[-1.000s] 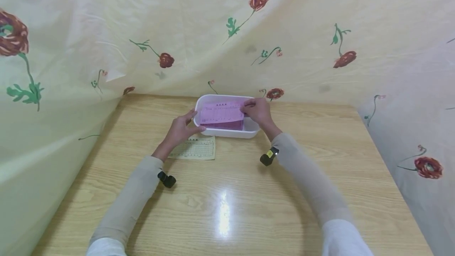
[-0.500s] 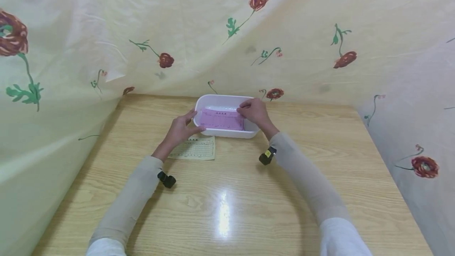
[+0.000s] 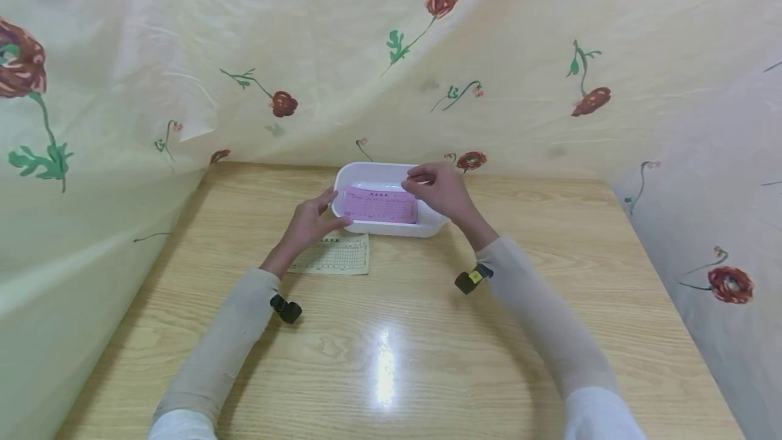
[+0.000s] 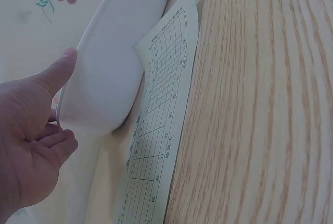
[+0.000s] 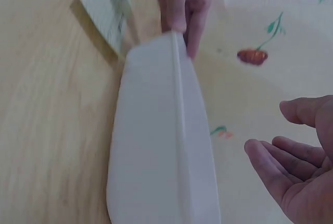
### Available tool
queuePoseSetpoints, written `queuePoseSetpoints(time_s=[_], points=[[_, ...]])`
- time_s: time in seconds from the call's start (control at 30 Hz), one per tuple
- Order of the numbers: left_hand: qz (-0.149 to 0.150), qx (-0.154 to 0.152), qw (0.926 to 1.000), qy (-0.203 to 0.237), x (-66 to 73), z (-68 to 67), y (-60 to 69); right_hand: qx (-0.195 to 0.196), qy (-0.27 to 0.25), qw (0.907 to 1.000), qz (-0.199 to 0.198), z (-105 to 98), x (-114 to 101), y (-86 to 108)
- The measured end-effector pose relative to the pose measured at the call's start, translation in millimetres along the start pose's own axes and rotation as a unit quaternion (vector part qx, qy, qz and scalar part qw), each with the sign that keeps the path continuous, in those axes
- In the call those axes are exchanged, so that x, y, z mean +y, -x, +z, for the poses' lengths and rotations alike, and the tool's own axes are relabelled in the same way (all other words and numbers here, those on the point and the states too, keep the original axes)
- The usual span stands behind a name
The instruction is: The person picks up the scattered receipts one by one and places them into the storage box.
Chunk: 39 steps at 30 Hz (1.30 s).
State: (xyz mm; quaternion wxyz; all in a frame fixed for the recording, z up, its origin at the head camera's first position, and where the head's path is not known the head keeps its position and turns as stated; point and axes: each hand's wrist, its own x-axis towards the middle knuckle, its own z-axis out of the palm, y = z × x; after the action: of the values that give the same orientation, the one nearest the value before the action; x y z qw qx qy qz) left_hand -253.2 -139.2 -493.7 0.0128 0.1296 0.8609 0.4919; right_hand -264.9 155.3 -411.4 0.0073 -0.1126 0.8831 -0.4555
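Observation:
A white plastic tub [image 3: 397,229] stands at the back of the table. In it lies a pink printed form slip [image 3: 380,206], flat against the near wall. My left hand [image 3: 307,226] grips the tub's left end by the rim, thumb on the near side, as the left wrist view also shows. Over the tub's right part hovers my right hand [image 3: 444,190]; in the right wrist view its thumb and fingers are apart and hold nothing. A pale yellow-green form slip [image 3: 342,255] lies on the table in front of the tub, partly hidden by the left hand.
The wood-grain table [image 3: 391,331] reaches back to a flower-patterned cloth [image 3: 342,73] that hangs behind and along both sides. Black wrist cameras are strapped to both sleeves.
The pink slip held by my right hand was lowered into the tub and let go. The right hand then lifted slightly off it. My left hand stayed on the tub.

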Motion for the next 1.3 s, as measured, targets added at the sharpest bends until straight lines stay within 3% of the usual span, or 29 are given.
queuePoseSetpoints(time_s=[0.13,0.3,0.57,0.83,1.3], points=[[0.001,0.0,1.0,0.003,0.3,-0.2,0.8,0.002,-0.031,0.9992,-0.026,8.1,-6.0,16.5],[-0.001,-0.003,1.0,0.002,0.5,-1.0,1.3,0.0,-0.074,0.9968,-0.03,23.6,-7.0,36.4],[-0.007,-0.005,0.9999,-0.009,0.3,-1.5,1.2,-0.044,-0.113,0.9921,-0.032,56.5,6.9,55.9],[-0.006,-0.007,0.9999,-0.01,1.2,-1.6,2.2,-0.076,-0.122,0.9896,0.013,87.7,27.0,64.0],[0.0,-0.005,1.0,-0.003,1.3,-1.6,2.5,-0.072,-0.112,0.9893,0.061,112.7,32.1,59.4]])
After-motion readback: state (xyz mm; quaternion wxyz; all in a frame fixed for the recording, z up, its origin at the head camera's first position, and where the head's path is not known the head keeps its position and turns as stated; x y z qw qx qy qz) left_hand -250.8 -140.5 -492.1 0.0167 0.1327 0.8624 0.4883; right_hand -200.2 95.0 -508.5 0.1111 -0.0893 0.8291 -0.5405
